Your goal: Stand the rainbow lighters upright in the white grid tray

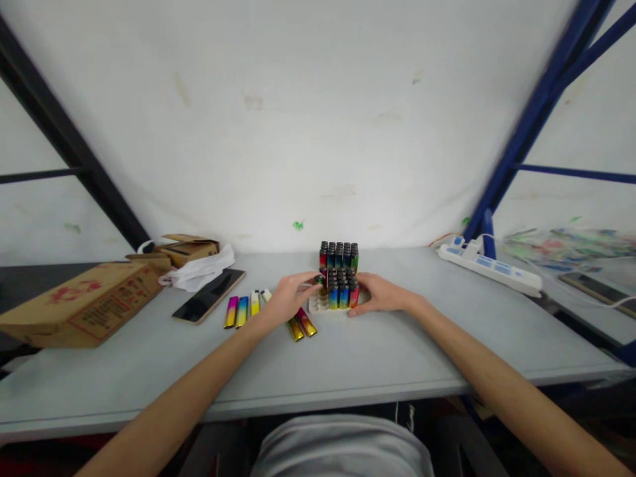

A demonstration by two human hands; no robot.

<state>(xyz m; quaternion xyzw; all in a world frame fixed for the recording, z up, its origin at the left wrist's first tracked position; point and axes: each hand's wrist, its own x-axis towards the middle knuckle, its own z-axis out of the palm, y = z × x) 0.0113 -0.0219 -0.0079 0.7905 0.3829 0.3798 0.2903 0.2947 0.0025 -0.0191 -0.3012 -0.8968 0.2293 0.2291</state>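
Observation:
Upright lighters (344, 293) with coloured bodies and black tops fill the right part of a white tray (318, 305); empty round slots show at its left end. My left hand (288, 296) pinches a lighter (318, 280) by its dark top over those slots. Around the tray's right end my right hand (380, 292) is closed, thumb at the front and fingers behind. A second block of upright lighters (339, 255) stands just behind. Several loose lighters, among them a pink-yellow one (231, 312) and a red-gold one (305, 322), lie left of the tray, some partly under my left hand.
On the left are a black phone (209, 295), a white plastic bag (201, 269), a long cardboard box (82, 301) and a smaller opened box (186, 250). A white power strip (489, 267) with cables lies at the right. A wall and blue metal posts (527, 132) bound the table.

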